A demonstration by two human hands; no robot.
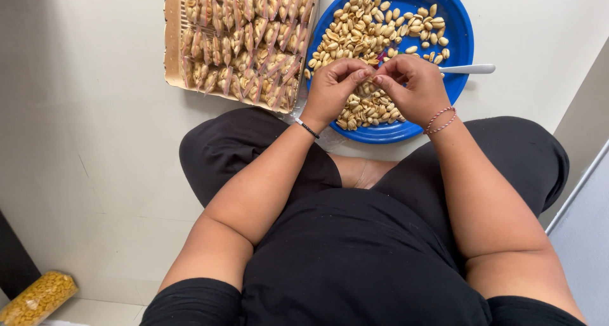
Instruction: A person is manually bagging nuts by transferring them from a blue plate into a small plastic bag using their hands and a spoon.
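Note:
I sit cross-legged on a pale floor. My left hand (pixel 334 88) and my right hand (pixel 413 85) meet above a blue plate (pixel 462 37) heaped with peanuts (pixel 361 28). Both pinch a small clear packet (pixel 372 78) between their fingertips; most of the packet is hidden by the fingers. A white spoon (pixel 469 68) lies on the plate's right side, its handle sticking out over the rim.
A woven tray (pixel 170 47) at the top holds several small filled peanut packets (pixel 244 34). A clear bag of yellow snacks (pixel 38 297) lies at the bottom left. A wall edge runs along the right side.

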